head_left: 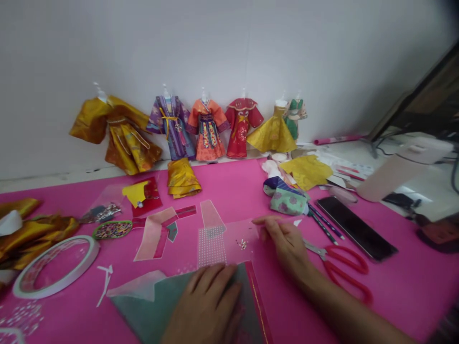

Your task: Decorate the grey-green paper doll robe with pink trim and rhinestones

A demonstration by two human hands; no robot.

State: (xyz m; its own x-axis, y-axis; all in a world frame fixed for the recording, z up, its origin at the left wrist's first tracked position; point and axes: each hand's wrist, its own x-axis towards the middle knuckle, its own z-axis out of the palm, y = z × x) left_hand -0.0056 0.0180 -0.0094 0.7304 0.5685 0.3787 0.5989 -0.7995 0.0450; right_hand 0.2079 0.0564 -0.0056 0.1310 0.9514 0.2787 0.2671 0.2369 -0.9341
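Note:
My left hand (206,303) lies flat with its fingers spread on a grey-green piece of fabric (154,313) that has a red and gold edge on its right. My right hand (283,236) is just right of a small pile of tiny beads (243,244) on a clear sheet. Its thumb and index finger are close together at the sheet's edge; whatever lies between them is too small to make out. A sheet of small dots (211,248) lies beyond my left hand. Pink fabric pieces (152,234) are further left.
Red-handled scissors (346,267), pencils (326,224) and a black phone (356,228) lie right of my right hand. A pink bottle (398,169) stands behind them. A roll of white tape (55,267) is at the left. Several small dresses (208,129) stand along the wall.

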